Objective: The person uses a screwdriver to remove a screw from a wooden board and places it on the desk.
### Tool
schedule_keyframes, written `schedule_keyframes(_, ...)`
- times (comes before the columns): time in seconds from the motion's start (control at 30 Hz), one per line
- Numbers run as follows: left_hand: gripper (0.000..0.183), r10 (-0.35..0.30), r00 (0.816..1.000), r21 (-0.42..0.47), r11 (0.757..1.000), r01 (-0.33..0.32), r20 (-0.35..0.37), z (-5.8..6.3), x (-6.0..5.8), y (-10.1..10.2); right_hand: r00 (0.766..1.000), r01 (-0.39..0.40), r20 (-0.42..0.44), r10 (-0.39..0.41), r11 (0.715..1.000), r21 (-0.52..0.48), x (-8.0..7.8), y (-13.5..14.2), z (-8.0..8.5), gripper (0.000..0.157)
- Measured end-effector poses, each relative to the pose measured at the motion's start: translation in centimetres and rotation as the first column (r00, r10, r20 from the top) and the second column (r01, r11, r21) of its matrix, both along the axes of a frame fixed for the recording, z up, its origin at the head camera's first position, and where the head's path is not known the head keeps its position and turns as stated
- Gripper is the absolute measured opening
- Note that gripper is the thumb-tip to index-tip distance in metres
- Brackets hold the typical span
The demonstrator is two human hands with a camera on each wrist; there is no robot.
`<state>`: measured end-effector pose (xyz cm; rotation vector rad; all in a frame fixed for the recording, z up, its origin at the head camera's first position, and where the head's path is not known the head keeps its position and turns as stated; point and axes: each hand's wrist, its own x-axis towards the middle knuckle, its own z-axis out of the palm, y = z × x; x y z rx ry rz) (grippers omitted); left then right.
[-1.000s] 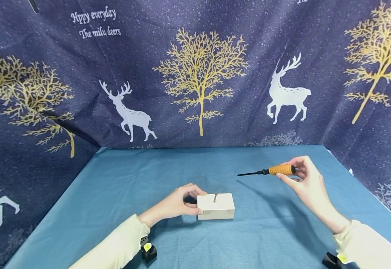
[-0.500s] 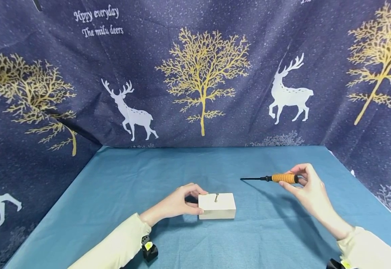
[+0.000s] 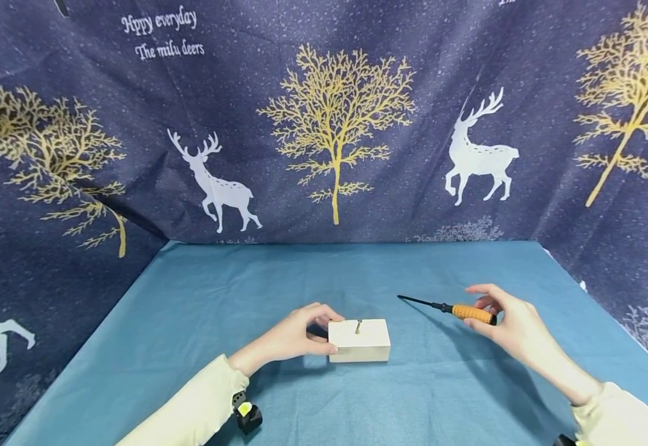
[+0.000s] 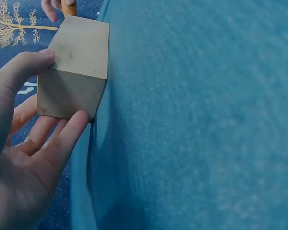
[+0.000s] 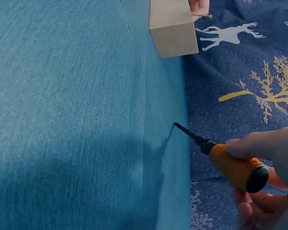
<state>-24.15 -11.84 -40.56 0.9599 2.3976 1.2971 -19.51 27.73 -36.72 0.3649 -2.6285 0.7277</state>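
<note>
A pale wooden block (image 3: 359, 342) sits on the blue cloth, with a screw (image 3: 359, 326) standing up from its top. My left hand (image 3: 296, 334) grips the block's left end, thumb on the near side and fingers round the far side and end (image 4: 72, 91). To the right, my right hand (image 3: 516, 319) holds a screwdriver (image 3: 471, 313) by its orange handle between thumb and fingers. In the right wrist view the dark tip of the screwdriver (image 5: 187, 130) meets its shadow at the cloth, while the handle stands off it. Some right fingers are partly hidden behind the handle.
Blue cloth (image 3: 235, 279) covers the table. Behind it hangs a dark blue curtain (image 3: 279, 217) printed with deer and trees. A black wrist camera (image 3: 248, 418) is strapped below the left sleeve.
My right hand has come down and slightly right with the screwdriver, whose handle end has sunk towards the cloth. My left hand and the block have stayed in place.
</note>
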Motion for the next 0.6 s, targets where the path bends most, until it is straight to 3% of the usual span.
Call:
schedule_keyframes(0.3,0.042,-0.028,0.999,-0.057,0.998,0.026,-0.035,0.8,-0.2,0.1,0.978,-0.040,0.205,0.031,0.998,0.042,0.5,-0.1,0.1,0.044)
schedule_keyframes(0.47,0.053,-0.029,0.987,-0.148,0.989,0.005,-0.159,1.8,0.0,0.3,0.969,-0.073,0.239,0.060,0.996,0.045,0.7,-0.2,-0.2,0.044)
schedule_keyframes(0.6,0.050,0.006,0.975,-0.118,0.992,-0.032,-0.221,2.3,0.2,0.8,0.953,-0.106,0.291,0.084,0.993,0.060,0.7,-0.2,-0.4,0.045)
